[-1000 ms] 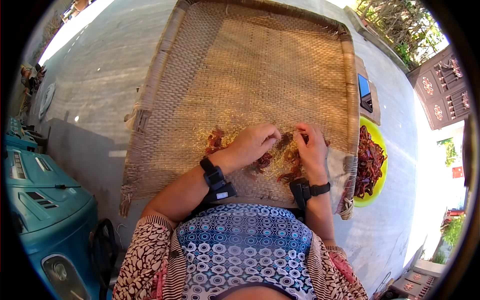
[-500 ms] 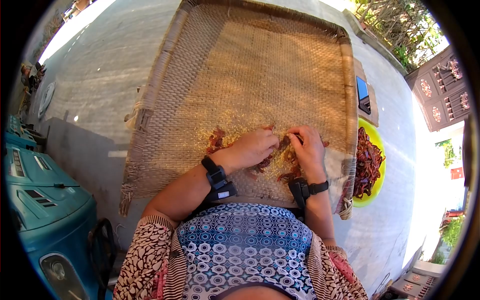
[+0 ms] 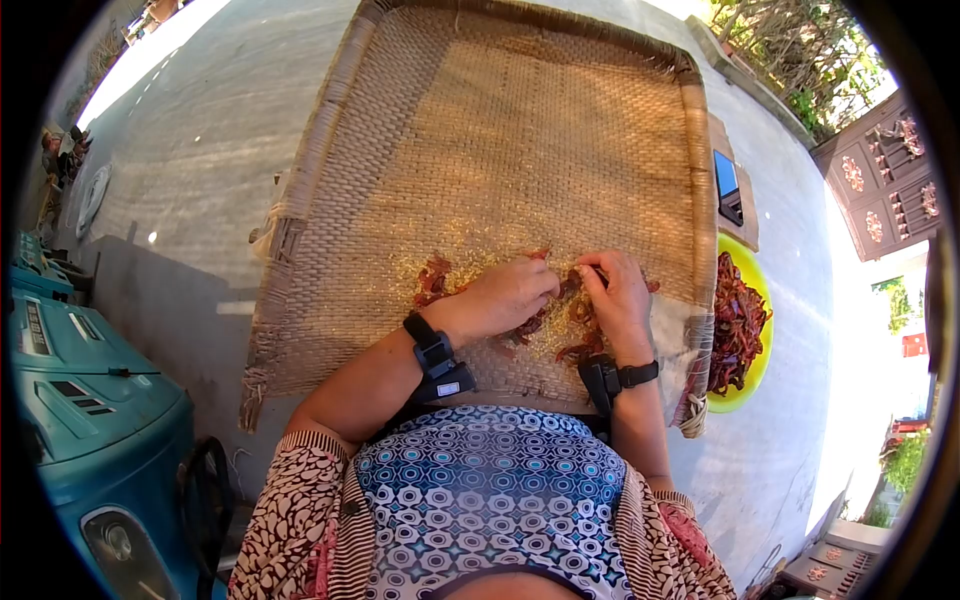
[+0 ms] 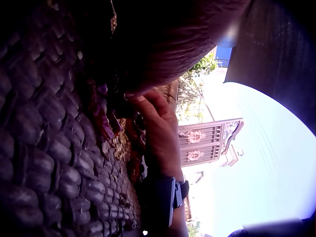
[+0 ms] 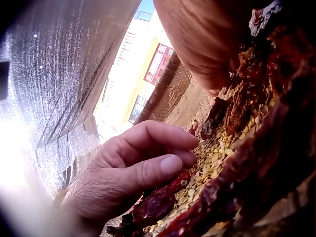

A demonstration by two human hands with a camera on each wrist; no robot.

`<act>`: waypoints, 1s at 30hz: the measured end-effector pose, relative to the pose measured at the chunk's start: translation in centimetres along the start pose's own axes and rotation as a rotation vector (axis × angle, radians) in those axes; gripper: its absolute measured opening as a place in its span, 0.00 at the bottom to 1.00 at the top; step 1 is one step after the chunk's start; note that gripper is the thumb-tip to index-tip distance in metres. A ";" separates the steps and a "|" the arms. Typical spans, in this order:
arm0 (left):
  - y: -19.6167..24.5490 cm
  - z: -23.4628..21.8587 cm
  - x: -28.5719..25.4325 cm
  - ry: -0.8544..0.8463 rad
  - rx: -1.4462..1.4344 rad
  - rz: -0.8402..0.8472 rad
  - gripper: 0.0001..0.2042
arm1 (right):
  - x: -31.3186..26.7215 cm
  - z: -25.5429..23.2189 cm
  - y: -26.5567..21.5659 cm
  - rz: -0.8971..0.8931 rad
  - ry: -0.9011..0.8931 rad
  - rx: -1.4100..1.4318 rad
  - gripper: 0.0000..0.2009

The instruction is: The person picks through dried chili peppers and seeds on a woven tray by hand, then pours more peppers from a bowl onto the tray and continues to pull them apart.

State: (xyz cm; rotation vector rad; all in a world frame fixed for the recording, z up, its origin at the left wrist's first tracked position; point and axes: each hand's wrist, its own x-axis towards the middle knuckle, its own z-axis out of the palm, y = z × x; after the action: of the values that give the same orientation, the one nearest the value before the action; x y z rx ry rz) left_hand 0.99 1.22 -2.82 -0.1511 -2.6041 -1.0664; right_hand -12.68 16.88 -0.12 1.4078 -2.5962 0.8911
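Note:
My left hand (image 3: 508,292), fingers curled, holds a red dried chili pepper (image 3: 541,253) that shows past its knuckles in the head view. Close beside it, my right hand (image 3: 622,298) pinches a dark dried chili between thumb and forefinger, low over the woven tray (image 3: 540,130). Seen from the right wrist, the left thumb and curled fingers (image 5: 143,138) face the right fingertips, with yellow seeds (image 5: 217,158) between and below. More dried chilies (image 3: 433,280) lie left of the left hand, and others (image 3: 583,345) below the right. Part of each held chili is hidden by fingers.
A yellow-green basin (image 3: 765,330) heaped with dried chilies stands right of the tray. Behind it, a phone-like device (image 3: 728,188) rests on a board. The tray has a raised rim (image 3: 695,150). A teal vehicle (image 3: 100,390) stands at the left.
The left hand has lowered a little and its fingers have turned down, leaving a red chili showing beyond them. The right hand has shifted slightly left, and its thumb and forefinger have come together.

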 end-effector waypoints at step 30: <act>0.1 0.2 -0.1 -0.033 0.032 0.017 0.05 | 0.0 0.2 0.1 -0.015 0.020 0.027 0.04</act>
State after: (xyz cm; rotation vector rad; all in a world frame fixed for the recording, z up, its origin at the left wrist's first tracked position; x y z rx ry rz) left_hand 1.08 1.44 -2.88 -0.1850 -2.6430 -1.0249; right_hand -12.69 16.82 -0.38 1.4154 -2.5648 0.9370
